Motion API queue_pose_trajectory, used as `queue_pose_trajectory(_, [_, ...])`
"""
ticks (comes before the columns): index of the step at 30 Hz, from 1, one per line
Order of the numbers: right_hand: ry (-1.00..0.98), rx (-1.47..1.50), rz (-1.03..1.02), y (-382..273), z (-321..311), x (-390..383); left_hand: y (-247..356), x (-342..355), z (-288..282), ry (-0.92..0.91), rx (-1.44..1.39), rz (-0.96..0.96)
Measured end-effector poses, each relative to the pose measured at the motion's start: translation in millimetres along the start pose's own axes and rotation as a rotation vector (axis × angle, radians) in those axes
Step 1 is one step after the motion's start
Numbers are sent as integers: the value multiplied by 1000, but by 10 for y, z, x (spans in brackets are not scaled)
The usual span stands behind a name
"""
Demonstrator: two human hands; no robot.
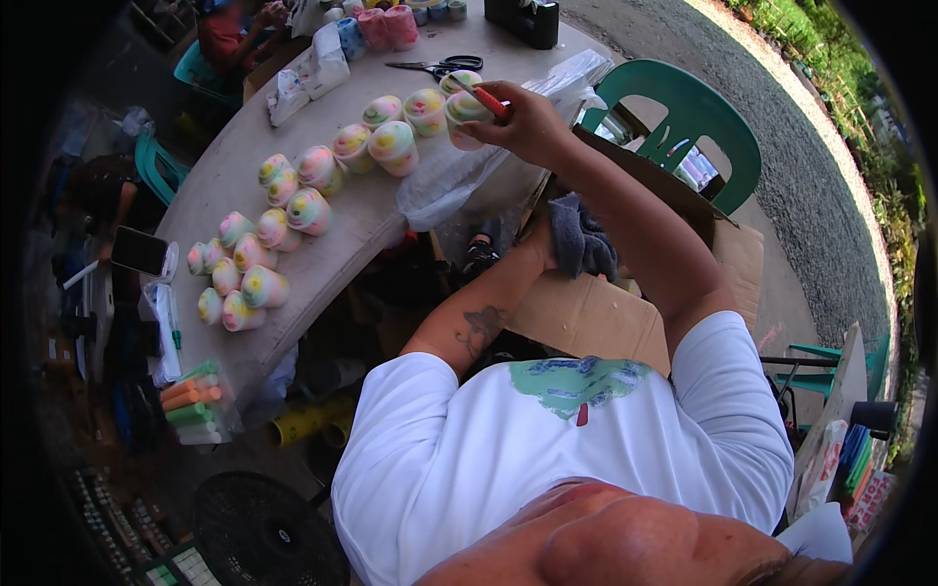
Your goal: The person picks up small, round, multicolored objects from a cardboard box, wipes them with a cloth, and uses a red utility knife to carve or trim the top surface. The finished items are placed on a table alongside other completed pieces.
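Note:
My right hand grips a red-handled tool, its fingers over a small pastel cup at the far end of a group. Several similar cups, topped with pink, yellow and green swirls, stand in loose rows along the curved pale table. A crumpled clear plastic bag lies beside them at the table's edge. My left hand is lower, against a dark grey cloth above an open cardboard box; its fingers are mostly hidden.
Black scissors, pink rolls and a phone lie on the table, with foam sticks at the left. A co-worker sits across. A green chair is at right, a black fan lower left.

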State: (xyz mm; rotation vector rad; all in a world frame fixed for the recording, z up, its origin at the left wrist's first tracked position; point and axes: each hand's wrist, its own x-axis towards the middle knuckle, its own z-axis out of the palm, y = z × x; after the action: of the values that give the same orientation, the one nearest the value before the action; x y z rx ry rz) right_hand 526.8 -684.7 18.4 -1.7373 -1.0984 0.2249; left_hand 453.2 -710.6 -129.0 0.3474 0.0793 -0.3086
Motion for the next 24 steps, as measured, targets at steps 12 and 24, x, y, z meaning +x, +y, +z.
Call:
queue_pose_trajectory(12, [172, 116, 31, 109, -1811, -1170, 216, 95, 396, -428, 70, 31])
queue_pose_trajectory(24, [-279, -1193, 576, 2167, -1922, -2180, 15, 243, 555, -261, 2308, 450])
